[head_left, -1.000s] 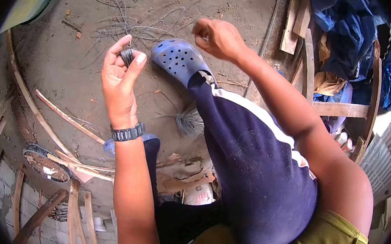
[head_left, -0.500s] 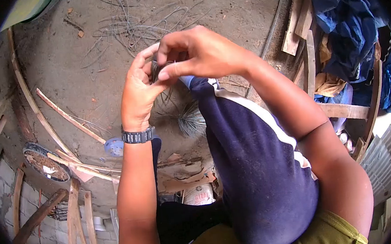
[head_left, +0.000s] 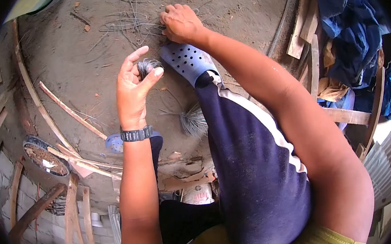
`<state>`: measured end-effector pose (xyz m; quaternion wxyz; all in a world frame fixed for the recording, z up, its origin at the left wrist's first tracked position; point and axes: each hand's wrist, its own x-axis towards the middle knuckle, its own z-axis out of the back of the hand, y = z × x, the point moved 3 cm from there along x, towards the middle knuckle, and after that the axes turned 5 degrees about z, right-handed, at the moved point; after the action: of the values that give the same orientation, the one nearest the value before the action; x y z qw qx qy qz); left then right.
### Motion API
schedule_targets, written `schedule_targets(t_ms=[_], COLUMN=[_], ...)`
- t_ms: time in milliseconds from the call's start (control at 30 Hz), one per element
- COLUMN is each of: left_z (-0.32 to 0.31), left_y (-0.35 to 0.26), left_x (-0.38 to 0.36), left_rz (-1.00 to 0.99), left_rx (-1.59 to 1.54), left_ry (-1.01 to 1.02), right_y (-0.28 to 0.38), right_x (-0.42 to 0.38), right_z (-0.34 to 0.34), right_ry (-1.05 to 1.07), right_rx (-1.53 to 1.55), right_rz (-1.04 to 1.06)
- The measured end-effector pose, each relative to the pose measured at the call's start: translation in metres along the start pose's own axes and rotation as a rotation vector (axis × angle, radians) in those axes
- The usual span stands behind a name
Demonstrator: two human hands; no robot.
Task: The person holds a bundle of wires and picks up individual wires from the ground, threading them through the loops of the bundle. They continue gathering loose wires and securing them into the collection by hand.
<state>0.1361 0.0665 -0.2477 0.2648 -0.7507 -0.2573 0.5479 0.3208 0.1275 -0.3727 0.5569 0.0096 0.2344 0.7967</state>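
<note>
My left hand (head_left: pixel 133 88), with a dark watch on the wrist, is curled round a small bundle of grey wire (head_left: pixel 148 68) held between thumb and fingers. Farther forward, my right hand (head_left: pixel 181 23) reaches down to the ground beside the toe of a blue perforated clog (head_left: pixel 187 60). Its fingers are bent over the near edge of loose wire strands (head_left: pixel 128 23); whatever is under the fingertips is hidden. Another fanned wire bundle (head_left: pixel 192 122) lies on the ground beside my leg.
Curved wooden strips (head_left: pixel 71 110) lie at the left, near a round dirty pan (head_left: pixel 46 156). Boards (head_left: pixel 301 24) and dark blue cloth (head_left: pixel 348 29) are heaped at the right. A printed sack (head_left: pixel 197 194) lies below, between the legs.
My right hand has left the wire bundle in my left hand and moved forward to the ground by the loose strands. The blue clog now shows. My left hand still holds its bundle.
</note>
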Motion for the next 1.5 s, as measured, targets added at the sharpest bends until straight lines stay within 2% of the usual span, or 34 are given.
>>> schedule_targets(t_ms=[33,167,267,333,367,400,467,500,533,600,733,833,900,1000,1067,1133,1200,1267,1300,1333,1367,1400,1467,1500], left_z=[0.002,0.017,0.024,0.027,0.029,0.029,0.028,0.026,0.023,0.016,0.005,-0.014,-0.016,-0.015,-0.004,0.014,0.043,0.068,0.072,0.072,0.074,0.075,0.069,0.059], left_y=[0.002,0.005,0.002,-0.004,-0.006,-0.009,-0.015,-0.017,-0.019,-0.024,-0.027,-0.029,-0.028,-0.024,-0.027,-0.031,-0.038,-0.05,-0.053,-0.054,-0.055,-0.057,-0.052,-0.048], left_x=[0.001,0.014,0.02,0.02,0.02,0.02,0.021,0.023,0.025,0.029,0.042,0.046,0.047,0.047,0.046,0.048,0.049,0.047,0.045,0.044,0.042,0.041,0.038,0.037], left_rz=[-0.001,-0.061,-0.095,-0.137,-0.16,-0.16,-0.219,-0.224,-0.236,-0.247,-0.203,-0.203,-0.163,-0.141,-0.205,-0.208,-0.24,-0.248,-0.326,-0.322,-0.34,-0.36,-0.349,-0.325], left_rx=[0.001,0.021,-0.038,-0.049,-0.041,-0.039,-0.087,-0.082,-0.139,-0.188,-0.267,-0.151,-0.133,-0.146,-0.39,-0.63,-0.747,-0.668,-0.634,-0.636,-0.532,-0.428,-0.371,-0.268], left_ry=[0.0,-0.093,-0.141,-0.183,-0.194,-0.201,-0.23,-0.234,-0.221,-0.21,-0.162,-0.005,0.022,0.023,-0.038,-0.112,-0.135,-0.276,-0.386,-0.387,-0.424,-0.458,-0.398,-0.289], right_y=[-0.003,-0.013,-0.024,-0.044,-0.053,-0.054,-0.056,-0.056,-0.053,-0.037,0.004,0.025,0.036,0.034,0.036,0.038,0.03,0.018,0.012,0.009,0.011,0.011,0.014,0.019], right_x=[-0.002,-0.011,-0.019,-0.023,-0.023,-0.026,-0.029,-0.027,-0.029,-0.04,-0.053,-0.055,-0.055,-0.056,-0.064,-0.073,-0.083,-0.091,-0.093,-0.096,-0.094,-0.094,-0.093,-0.091], right_z=[-0.003,-0.007,0.002,0.004,0.007,0.016,0.041,0.048,0.056,0.069,0.091,0.091,0.092,0.088,0.088,0.083,0.064,0.062,0.068,0.071,0.074,0.077,0.095,0.099], right_ry=[0.087,-0.019,-0.021,-0.099,-0.195,-0.193,-0.364,-0.25,-0.252,-0.228,-0.107,-0.061,0.006,0.035,0.218,0.342,0.295,0.248,0.284,0.321,0.238,0.238,0.25,0.335], right_rx=[-0.032,-0.008,0.052,0.366,0.46,0.466,0.799,1.007,1.013,1.27,1.464,1.598,1.719,1.654,1.532,1.546,1.569,1.585,1.499,1.414,1.334,1.331,0.511,0.299], right_rz=[0.006,0.041,-0.054,-0.404,-0.491,-0.487,-0.42,-0.447,-0.442,-0.319,-0.298,-0.292,-0.32,-0.309,-0.297,-0.234,-0.271,-0.306,-0.336,-0.366,-0.276,-0.276,-0.05,0.0])
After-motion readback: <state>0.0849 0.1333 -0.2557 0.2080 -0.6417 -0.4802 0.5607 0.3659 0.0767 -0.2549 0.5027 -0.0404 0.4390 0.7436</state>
